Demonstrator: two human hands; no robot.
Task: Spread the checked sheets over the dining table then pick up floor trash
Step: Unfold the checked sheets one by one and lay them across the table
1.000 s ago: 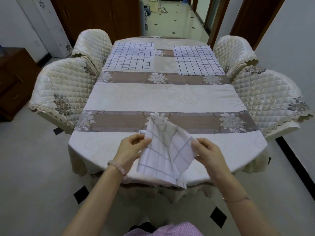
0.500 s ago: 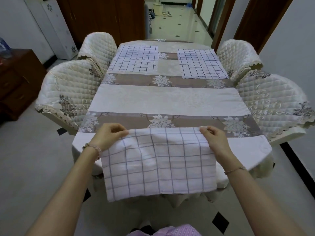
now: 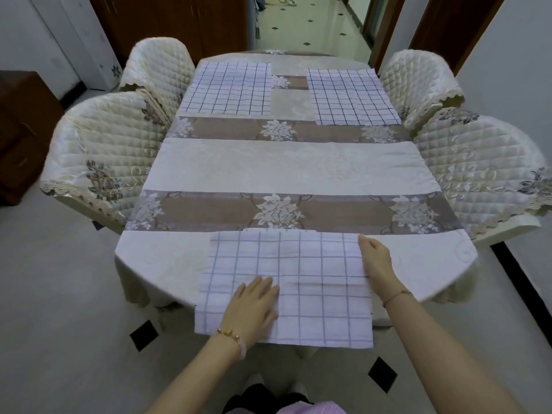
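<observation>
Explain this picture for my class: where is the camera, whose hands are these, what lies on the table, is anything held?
No machine: a person wears a wide-angle camera on the head, looking forward and down at their own bare hands. The dining table, under a beige and brown flowered tablecloth, stands among cream quilted chairs. Two white cloth sheets with dark checks lie flat at its far end: the far left sheet, the far right sheet. A paler checked sheet lies at the near end, overhanging the edge. The left hand presses flat on it; the right hand rests at its right edge. Nothing is lifted.
</observation>
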